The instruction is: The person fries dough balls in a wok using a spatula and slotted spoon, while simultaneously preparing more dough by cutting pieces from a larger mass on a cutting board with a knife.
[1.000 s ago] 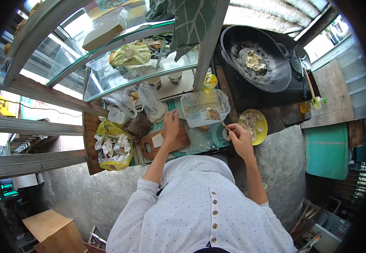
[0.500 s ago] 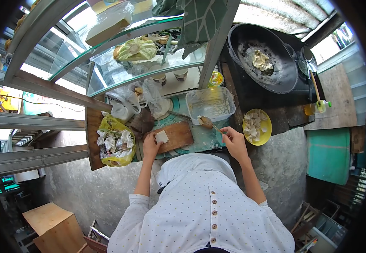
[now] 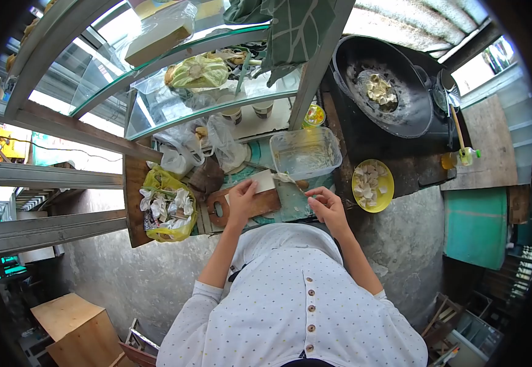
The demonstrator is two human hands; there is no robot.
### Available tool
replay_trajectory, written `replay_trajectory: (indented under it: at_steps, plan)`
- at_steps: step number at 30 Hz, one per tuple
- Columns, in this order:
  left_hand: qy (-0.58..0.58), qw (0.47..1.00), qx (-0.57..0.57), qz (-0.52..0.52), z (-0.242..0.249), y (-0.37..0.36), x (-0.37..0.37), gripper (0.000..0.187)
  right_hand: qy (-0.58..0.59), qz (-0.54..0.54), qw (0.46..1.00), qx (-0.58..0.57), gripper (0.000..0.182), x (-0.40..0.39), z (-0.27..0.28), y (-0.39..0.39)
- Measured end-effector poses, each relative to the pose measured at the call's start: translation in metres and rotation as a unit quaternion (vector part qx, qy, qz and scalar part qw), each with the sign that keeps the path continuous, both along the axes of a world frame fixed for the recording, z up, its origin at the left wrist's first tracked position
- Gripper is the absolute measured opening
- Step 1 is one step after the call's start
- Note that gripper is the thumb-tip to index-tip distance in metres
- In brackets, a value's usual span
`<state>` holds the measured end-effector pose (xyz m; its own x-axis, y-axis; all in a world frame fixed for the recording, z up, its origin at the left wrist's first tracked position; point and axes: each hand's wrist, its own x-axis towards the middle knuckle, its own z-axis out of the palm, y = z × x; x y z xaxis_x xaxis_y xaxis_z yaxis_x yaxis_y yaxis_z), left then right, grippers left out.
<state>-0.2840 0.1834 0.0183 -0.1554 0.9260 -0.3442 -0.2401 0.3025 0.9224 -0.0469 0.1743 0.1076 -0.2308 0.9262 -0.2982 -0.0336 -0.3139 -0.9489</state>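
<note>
My left hand [image 3: 241, 199] pinches a pale square wrapper [image 3: 263, 182], raised over the wooden cutting board [image 3: 266, 205]. Between the fingertips of my right hand [image 3: 329, 212] is the end of a thin spoon-like utensil [image 3: 295, 183], its far tip carrying pale paste right beside the wrapper's edge. Just behind the utensil a small brown rounded thing [image 3: 303, 184] shows. A clear plastic tub [image 3: 306, 153] with paste smeared inside stands beyond both hands. To the right, a yellow bowl [image 3: 390, 194] holds many pale folded pieces.
A black wok [image 3: 410, 116] with pale folded pieces sits at the back right. Left of the board are a yellow plastic bag [image 3: 186, 231] of crumpled paper and a brown pouch [image 3: 206, 177]. Glass shelves [image 3: 211, 116] overhang the worktop, bearing a cabbage [image 3: 202, 72].
My left hand has lifted the wrapper off the board and moved right. My right hand has shifted slightly left and down, bringing the utensil's pasted tip to the wrapper.
</note>
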Motion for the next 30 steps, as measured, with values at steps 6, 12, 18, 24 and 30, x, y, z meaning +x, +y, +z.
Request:
replay_trajectory:
  at_steps: [6, 12, 18, 24, 30]
  plan:
    - [-0.277, 0.959, -0.030, -0.041, 0.086, 0.014, 0.048, 0.029, 0.224, -0.040, 0.969, -0.092, 0.010, -0.005, 0.007, 0.003]
    - [-0.322, 0.941, -0.034, -0.098, 0.102, 0.018, 0.052, 0.029, 0.184, -0.054, 0.981, 0.002, 0.008, -0.002, -0.005, -0.001]
    - [-0.311, 0.943, -0.045, -0.108, 0.112, 0.015, 0.052, 0.029, 0.068, -0.097, 0.986, 0.118, 0.009, -0.006, -0.009, -0.009]
    - [-0.305, 0.947, -0.034, -0.094, 0.116, 0.010, 0.052, 0.031, -0.023, -0.127, 0.964, 0.234, 0.013, -0.006, -0.011, -0.010]
    - [-0.330, 0.939, -0.027, -0.089, 0.132, 0.006, 0.050, 0.031, -0.100, -0.121, 0.917, 0.367, 0.021, -0.001, -0.008, -0.005]
